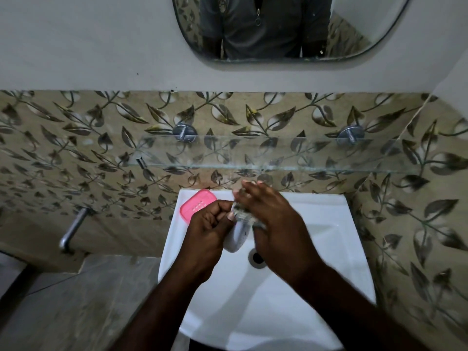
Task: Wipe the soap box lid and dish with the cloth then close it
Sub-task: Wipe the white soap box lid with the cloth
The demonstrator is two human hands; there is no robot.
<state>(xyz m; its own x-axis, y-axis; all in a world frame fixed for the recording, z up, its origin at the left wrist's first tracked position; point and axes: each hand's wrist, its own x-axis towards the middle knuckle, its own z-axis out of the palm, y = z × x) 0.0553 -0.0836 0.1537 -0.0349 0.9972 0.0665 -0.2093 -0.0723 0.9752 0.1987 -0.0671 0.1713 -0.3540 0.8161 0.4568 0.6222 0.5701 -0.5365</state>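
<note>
A pink soap dish (198, 205) lies open on the back left corner of the white sink (329, 249). Both hands are above the basin, close together. My right hand (276, 224) wraps its fingers around a clear soap box lid (241, 211), which is blurred. My left hand (210, 229) is closed in a fist, thumb tip against the lid's left edge. Below that fist hangs a pale white shape that looks like the cloth (235, 240). Most of it is hidden by the hand.
The drain hole (257, 258) sits just under my right wrist. A glass shelf (266, 154) runs along the leaf-patterned wall above the sink. A metal pipe (73, 229) sticks out of the wall at the left, and a mirror (278, 29) hangs above.
</note>
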